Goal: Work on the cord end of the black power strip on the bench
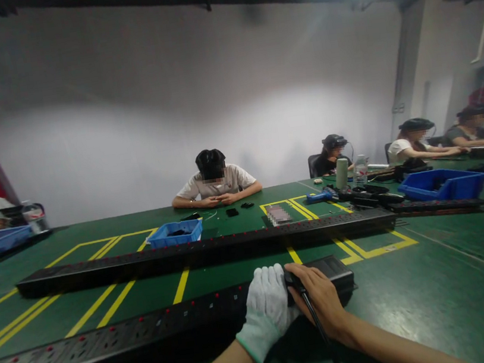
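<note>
A long black power strip (112, 344) with rows of sockets and small red parts runs from the left edge to just right of centre. My left hand (268, 304), in a white knitted glove, is wrapped over it near its right end. Right beside it, my bare right hand (319, 297) grips a black plug (292, 281) against the strip's top face. The plug's black cable (318, 321) hangs down towards me between my forearms. My fingers hide the socket under the plug, so I cannot tell how deep it sits.
A second black power strip (207, 252) lies across the green table (419, 289) beyond my hands. Behind it stands a small blue tray (176, 233). A blue bin (443, 184) and a bottle (360, 169) are at the right. A person (215, 179) sits opposite; several others sit around.
</note>
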